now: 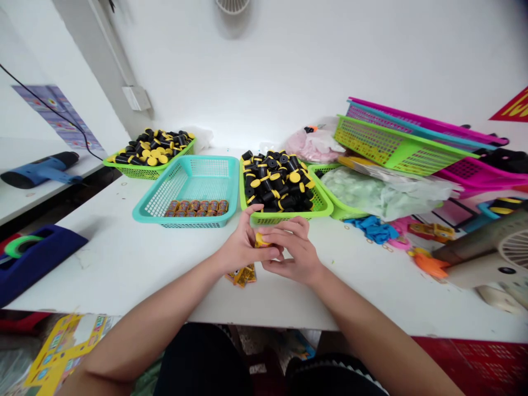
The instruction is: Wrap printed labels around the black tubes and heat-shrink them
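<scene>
Both hands meet over the white table (165,275), in front of a green basket (325,212). Between them is a small yellow piece (260,240), mostly covered by fingers. My left hand (243,242) is closed round it from the left, and my right hand (295,250) grips it from the right. Small printed yellow labels (244,276) lie on the table just below my hands. The green basket holds a heap of black cylinders with yellow caps (272,179). In the turquoise basket (144,213) at its left, rows of wrapped cylinders (196,208) stand along the near side.
Another green basket of capped cylinders (152,147) is at the back left. A blue heat gun (41,169) and a blue tape dispenser (41,256) lie at the left. Stacked baskets (396,143), plastic bags (383,192), blue cloth (375,228) and a fan (495,253) occupy the right.
</scene>
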{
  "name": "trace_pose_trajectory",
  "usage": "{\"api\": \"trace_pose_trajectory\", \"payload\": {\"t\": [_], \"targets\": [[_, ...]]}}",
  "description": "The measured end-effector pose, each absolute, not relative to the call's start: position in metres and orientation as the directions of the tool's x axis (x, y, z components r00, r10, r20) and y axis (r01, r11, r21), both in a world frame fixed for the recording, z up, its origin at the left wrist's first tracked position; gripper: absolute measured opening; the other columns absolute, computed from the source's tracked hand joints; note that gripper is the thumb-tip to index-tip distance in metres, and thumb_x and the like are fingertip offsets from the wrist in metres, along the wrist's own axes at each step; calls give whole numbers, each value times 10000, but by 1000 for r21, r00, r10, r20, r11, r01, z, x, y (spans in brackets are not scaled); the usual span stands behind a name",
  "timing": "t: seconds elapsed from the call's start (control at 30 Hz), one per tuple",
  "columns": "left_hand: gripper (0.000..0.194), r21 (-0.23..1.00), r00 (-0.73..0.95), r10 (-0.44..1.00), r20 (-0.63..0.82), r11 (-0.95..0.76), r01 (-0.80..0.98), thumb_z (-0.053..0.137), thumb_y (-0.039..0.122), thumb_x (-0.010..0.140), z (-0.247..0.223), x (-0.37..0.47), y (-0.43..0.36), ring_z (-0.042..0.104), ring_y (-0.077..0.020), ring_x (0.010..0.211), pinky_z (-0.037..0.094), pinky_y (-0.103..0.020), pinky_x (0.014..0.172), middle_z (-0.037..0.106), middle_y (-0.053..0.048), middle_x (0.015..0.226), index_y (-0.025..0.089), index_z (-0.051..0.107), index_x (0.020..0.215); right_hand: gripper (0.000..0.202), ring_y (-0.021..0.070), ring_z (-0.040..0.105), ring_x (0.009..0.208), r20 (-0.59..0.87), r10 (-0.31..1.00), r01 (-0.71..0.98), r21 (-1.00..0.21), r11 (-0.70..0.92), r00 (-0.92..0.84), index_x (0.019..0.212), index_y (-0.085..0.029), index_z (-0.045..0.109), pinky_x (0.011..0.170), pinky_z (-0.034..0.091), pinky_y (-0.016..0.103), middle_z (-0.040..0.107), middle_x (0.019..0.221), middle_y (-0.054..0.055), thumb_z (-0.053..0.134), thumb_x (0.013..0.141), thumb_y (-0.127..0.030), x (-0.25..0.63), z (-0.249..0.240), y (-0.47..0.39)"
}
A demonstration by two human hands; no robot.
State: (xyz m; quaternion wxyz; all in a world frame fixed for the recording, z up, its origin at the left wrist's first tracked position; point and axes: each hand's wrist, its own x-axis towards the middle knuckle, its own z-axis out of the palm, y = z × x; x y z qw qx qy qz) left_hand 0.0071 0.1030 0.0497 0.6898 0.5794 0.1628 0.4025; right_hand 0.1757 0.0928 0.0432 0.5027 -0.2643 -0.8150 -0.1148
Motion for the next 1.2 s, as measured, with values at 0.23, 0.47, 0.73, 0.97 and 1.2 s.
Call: {"api": "trace_pose_trajectory", "payload": {"t": [0.23, 0.47, 0.73, 0.97, 1.2], "targets": [[718, 954, 451, 846, 283, -203, -219, 701, 87, 710, 58, 8, 103, 487, -37, 456, 391, -128, 489, 562, 123, 609, 237, 231, 1232, 359, 193, 560, 905, 884, 187, 700, 194, 687, -429, 1168, -266, 615, 931, 331, 408, 765, 1021, -20, 723, 826, -259, 180, 40, 92], [638, 957, 322, 907, 272, -290, 10, 661, 92, 678, 53, 10, 100, 553, -72, 576, 458, -173, 568, 616, 72, 713, 225, 350, 1219, 344, 209, 485, 941, 881, 156, 733, 261, 629, -447, 1179, -296, 649, 901, 329, 375, 739, 960, -3, 709, 840, -286, 178, 37, 95], [253, 767, 181, 842, 509, -538, 350, 710, 375, 776, 79, -10, 119, 636, -141, 796, 548, -276, 756, 668, -34, 901, 179, 613, 904, 424, 249, 476, 1107, 833, 437, 817, 32, 575, -340, 1241, -331, 625, 984, 329, 409, 639, 1264, 32, 619, 868, -534, 205, 39, 117], [246, 511, 174, 942, 288, -305, 804, 713, 397, 767, 128, -41, 212, 666, -170, 746, 511, -289, 747, 726, -30, 826, 190, 694, 900, 417, 263, 528, 1120, 540, 815, 958, -52, 282, -211, 1319, -373, 576, 882, 350, 409, 620, 1226, 70, 323, 1003, -471, 240, 49, 153], [128, 360, 101, 992, 75, -121, 925, 703, 246, 792, 104, -43, 290, 658, -187, 726, 502, -297, 744, 683, -52, 672, 120, 690, 781, 419, 225, 625, 869, 474, 858, 961, -82, 265, -197, 1261, -289, 601, 693, 328, 329, 734, 864, 29, 383, 978, -508, 237, 47, 155]]}}
